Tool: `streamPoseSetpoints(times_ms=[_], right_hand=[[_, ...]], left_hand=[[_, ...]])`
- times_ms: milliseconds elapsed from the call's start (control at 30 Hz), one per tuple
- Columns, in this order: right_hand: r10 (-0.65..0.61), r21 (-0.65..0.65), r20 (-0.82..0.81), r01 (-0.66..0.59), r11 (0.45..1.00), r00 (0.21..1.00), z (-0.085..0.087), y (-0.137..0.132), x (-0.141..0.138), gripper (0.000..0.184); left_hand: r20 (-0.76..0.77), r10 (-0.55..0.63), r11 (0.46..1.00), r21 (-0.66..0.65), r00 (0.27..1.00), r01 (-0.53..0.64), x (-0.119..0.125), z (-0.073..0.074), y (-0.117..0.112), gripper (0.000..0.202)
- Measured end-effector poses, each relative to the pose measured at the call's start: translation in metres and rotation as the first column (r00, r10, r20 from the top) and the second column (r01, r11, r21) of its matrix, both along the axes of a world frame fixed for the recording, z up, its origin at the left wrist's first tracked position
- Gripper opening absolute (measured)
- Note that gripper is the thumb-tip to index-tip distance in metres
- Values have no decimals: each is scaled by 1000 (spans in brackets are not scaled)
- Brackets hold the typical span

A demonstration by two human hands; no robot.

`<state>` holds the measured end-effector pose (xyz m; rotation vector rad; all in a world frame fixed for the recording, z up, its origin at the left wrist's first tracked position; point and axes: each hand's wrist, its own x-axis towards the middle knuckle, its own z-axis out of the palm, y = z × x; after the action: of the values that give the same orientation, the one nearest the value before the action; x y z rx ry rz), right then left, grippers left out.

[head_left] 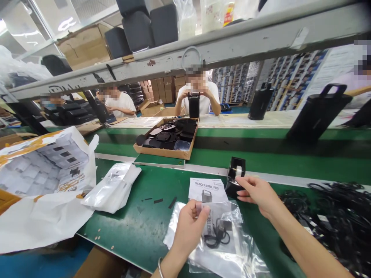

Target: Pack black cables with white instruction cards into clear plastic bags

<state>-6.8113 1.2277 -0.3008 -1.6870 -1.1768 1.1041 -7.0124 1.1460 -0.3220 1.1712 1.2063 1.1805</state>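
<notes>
"What's your left grip (188, 227) doing?"

"I have it pinched on the upper edge of a clear bag (223, 262), which spreads to its right and toward me. A black cord (216, 238) shows through the plastic, right of that grip."

"And the other?"

"My right grip (256, 193) has its fingertips at the tape dispenser (230, 189), to its left. I cannot tell whether they have closed on the tape (238, 171)."

"What else is on the bench (136, 231)?"

"A leaflet (206, 185) just beyond the left grip, tangled cables (333, 231) right of the right grip."
</notes>
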Motion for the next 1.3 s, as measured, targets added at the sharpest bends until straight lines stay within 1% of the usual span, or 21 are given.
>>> streamPoseSetpoints(times_ms=[100, 200, 267, 333, 433, 500, 533, 567, 600, 667, 700, 733, 800, 833, 933, 1033, 1133, 1200, 1267, 1300], right_hand=[[-29, -31, -121, 26, 999, 992, 4, -6, 4, 23], [7, -33, -119, -11, 999, 993, 5, -16, 8, 28], [36, -5, -40, -36, 999, 999, 1, -23, 8, 31], [52, 43, 77, -55, 998, 996, -8, -27, 7, 31], [50, 95, 258, -76, 993, 965, -21, -30, 10, 28], [63, 84, 337, -97, 992, 939, -25, -35, 14, 26], [94, 69, 355, -126, 990, 930, -24, -40, 15, 26], [157, 48, 346, -185, 982, 925, -23, -47, 15, 26], [244, 24, 302, -264, 964, 921, -20, -55, 14, 26], [410, -4, 122, -413, 911, 904, -14, -74, 6, 24], [447, 8, 12, -447, 895, 895, -11, -84, -1, 25], [445, 34, -87, -443, 896, 891, -8, -93, -8, 30], [371, 102, -210, -357, 928, 905, -4, -106, -24, 45], [334, 143, -237, -307, 941, 912, -4, -109, -32, 45], [272, 220, -275, -215, 951, 922, -7, -107, -47, 31], [286, 221, -292, -227, 948, 913, -15, -97, -51, 32], [310, 153, -215, -281, 947, 926, -20, -88, -50, 35], [296, 89, -146, -285, 954, 944, -21, -86, -49, 35], [274, 35, -24, -274, 961, 961, -20, -87, -49, 33], [266, 12, 78, -267, 964, 961, -19, -88, -48, 32]], left_hand=[[17, 3, 1000, -11, 1000, -3, -2, -1, 0, 34], [33, 0, 1000, -24, 999, 0, -2, 1, -1, 36], [38, 3, 1000, -28, 999, -2, -2, 2, -1, 37], [46, 4, 1000, -25, 999, -3, -2, 3, -2, 38], [53, 6, 1000, -22, 999, -5, -2, 3, -2, 37], [50, 15, 1000, -19, 999, -14, -2, 2, -3, 35], [45, 25, 1000, -15, 999, -24, -2, 2, -3, 35], [39, 36, 999, -11, 999, -35, -2, 2, -4, 34], [34, 47, 999, -6, 998, -47, -1, 2, -4, 34], [25, 59, 998, 5, 998, -59, 0, 2, -5, 32], [22, 58, 998, 13, 998, -59, 1, 2, -6, 31], [15, 54, 998, 22, 998, -54, 2, 2, -7, 30], [-17, 51, 998, 42, 999, -50, 5, 2, -9, 29], [-42, 57, 997, 52, 997, -55, 7, 1, -10, 28], [-109, 72, 996, 64, 991, -65, 11, 0, -15, 27], [-130, 72, 996, 58, 989, -64, 13, 2, -20, 25], [-122, 77, 996, 49, 990, -71, 13, 5, -23, 24], [-94, 74, 997, 36, 993, -71, 14, 7, -24, 24], [-56, 89, 996, 21, 994, -88, 14, 9, -24, 27], [-35, 105, 994, 14, 994, -104, 13, 10, -24, 29]])
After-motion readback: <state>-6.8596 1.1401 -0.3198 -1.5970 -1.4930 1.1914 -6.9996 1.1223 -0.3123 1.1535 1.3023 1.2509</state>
